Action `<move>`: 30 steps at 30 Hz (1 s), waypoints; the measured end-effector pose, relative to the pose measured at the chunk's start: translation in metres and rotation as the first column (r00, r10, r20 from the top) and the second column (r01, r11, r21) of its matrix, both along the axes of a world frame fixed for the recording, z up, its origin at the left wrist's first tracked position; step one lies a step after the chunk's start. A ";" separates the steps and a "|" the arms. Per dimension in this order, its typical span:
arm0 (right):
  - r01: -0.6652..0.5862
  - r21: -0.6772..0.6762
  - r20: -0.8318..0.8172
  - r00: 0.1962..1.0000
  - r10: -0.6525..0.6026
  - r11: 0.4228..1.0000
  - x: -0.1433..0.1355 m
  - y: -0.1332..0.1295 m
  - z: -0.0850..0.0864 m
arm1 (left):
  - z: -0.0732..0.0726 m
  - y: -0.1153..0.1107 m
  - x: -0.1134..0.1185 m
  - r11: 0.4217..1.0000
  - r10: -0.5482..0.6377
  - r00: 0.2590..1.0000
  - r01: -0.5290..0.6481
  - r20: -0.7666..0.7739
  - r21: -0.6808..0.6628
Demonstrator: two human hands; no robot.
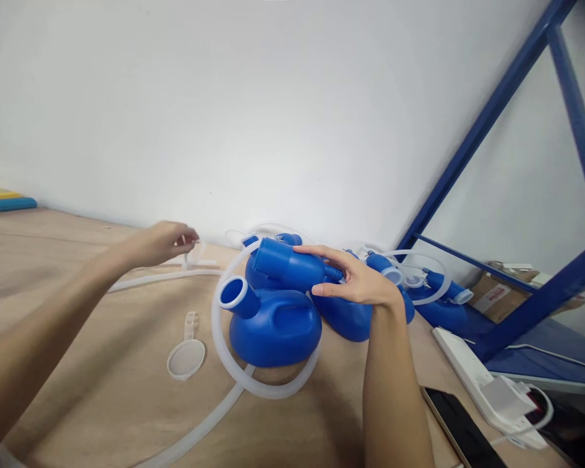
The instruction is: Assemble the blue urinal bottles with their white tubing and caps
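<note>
My right hand (353, 276) grips a blue plastic tube-shaped connector (290, 263) with a wide open end and a narrow ribbed tip. The connector is held just above a blue urinal bottle (275, 331) that has an open, white-rimmed neck. At the left, my left hand (168, 242) has its fingertips pinched on a thin translucent strap cap (197, 252), partly blurred against the wall. Lying flat on the table, another translucent cap (186, 359) with a strap is left of the bottle. A clear hose (220, 338) loops around the bottle.
More blue bottles (353, 318) with hoses crowd the back right, against the wall. A blue metal frame (487, 123) rises at the right. Near it lie a power strip (468, 364) with a plugged-in charger and a phone (461, 426). More clear hose (199, 439) crosses the front.
</note>
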State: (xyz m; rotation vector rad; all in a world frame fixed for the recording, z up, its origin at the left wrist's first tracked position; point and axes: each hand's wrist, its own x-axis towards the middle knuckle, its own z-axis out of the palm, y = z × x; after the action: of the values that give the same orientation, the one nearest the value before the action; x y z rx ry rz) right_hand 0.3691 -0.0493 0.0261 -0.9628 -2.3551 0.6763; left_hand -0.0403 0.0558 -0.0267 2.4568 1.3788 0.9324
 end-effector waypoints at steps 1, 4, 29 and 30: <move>-0.008 0.001 -0.006 1.000 0.008 1.000 0.000 0.001 -0.001 | 0.009 -0.010 0.008 1.000 0.002 0.999 -0.003 0.041 0.017; -0.037 -0.003 -0.013 0.999 0.037 0.999 -0.004 0.003 -0.002 | 0.026 -0.045 0.044 0.995 -0.074 0.958 0.054 0.278 0.079; -0.226 -0.018 -0.167 0.961 0.220 0.974 -0.053 0.004 -0.012 | 0.011 -0.095 0.110 0.945 -0.214 0.645 0.327 0.733 -0.012; -0.232 -0.018 -0.171 0.959 0.226 0.972 -0.054 0.005 -0.013 | 0.010 -0.097 0.111 0.939 -0.246 0.633 0.344 0.734 0.019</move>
State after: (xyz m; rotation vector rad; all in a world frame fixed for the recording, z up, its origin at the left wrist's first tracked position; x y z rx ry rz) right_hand 0.3147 -0.0439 0.0135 -0.6248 -2.3298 0.8593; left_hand 0.0707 -0.0408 -0.0168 1.7759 0.6876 1.4564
